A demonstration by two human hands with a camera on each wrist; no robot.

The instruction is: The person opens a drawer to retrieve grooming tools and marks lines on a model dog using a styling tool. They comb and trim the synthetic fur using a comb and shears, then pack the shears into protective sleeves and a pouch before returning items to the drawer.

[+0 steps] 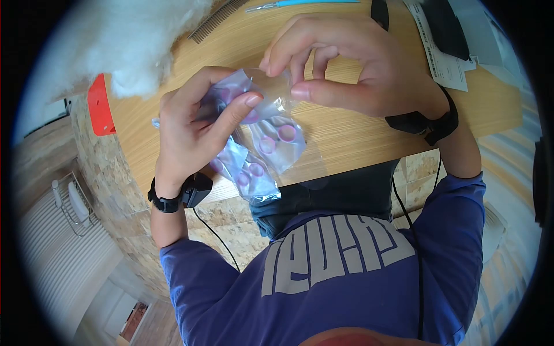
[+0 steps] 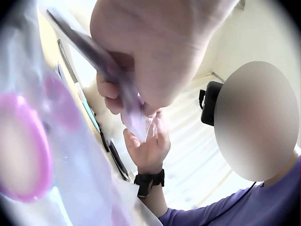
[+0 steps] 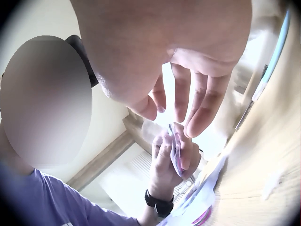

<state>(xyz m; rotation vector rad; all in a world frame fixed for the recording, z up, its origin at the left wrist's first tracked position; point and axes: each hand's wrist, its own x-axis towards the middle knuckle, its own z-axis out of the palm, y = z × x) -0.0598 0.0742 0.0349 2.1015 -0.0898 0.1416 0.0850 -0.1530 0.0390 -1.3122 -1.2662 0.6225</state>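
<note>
Clear, silvery packets [image 1: 280, 141] containing objects with pink-purple rings hang from the left hand [image 1: 196, 121], whose thumb presses them against its fingers. The rings [image 2: 23, 148] loom large at the left of the left wrist view, where the left hand [image 2: 155, 52] grips a packet [image 2: 113, 70] seen edge-on. Beside the packets' upper edge is the right hand [image 1: 358, 69], thumb and fingers curved and apart, with its fingertips at a thin clear film [image 1: 274, 86]. The right wrist view shows a gap between the right hand's [image 3: 188, 61] thumb and fingers; contact with the film is unclear.
Over the wooden table [image 1: 340, 132] lie white fluffy stuffing [image 1: 135, 52], a comb [image 1: 216, 20], a light-blue tool [image 1: 311, 3], a red object [image 1: 101, 106] at the left edge, and a printed sheet [image 1: 441, 55] with a black item [image 1: 447, 29] at the right.
</note>
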